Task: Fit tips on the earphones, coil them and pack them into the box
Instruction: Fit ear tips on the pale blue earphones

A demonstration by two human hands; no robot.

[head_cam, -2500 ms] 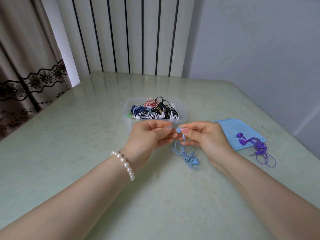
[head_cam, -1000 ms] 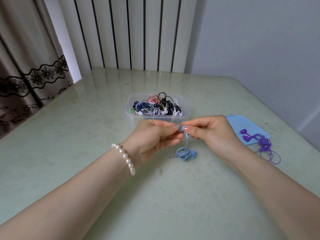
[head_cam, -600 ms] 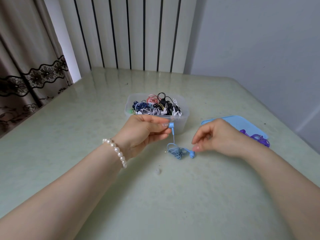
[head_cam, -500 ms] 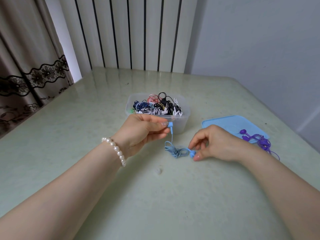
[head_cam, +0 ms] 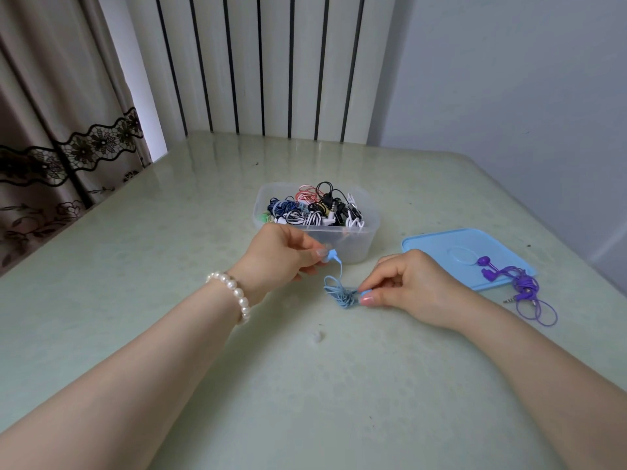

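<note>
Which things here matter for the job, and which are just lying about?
Job:
- blue earphones, pinched by left hand and right hand
- clear box of coiled earphones
- purple earphones
- small clear tip

Lying about:
- blue lid
- curtain

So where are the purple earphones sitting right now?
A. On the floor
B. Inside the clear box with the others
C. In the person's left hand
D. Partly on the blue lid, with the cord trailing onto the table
D: the purple earphones lie on the blue lid, their cord looping off its edge onto the table.
</note>
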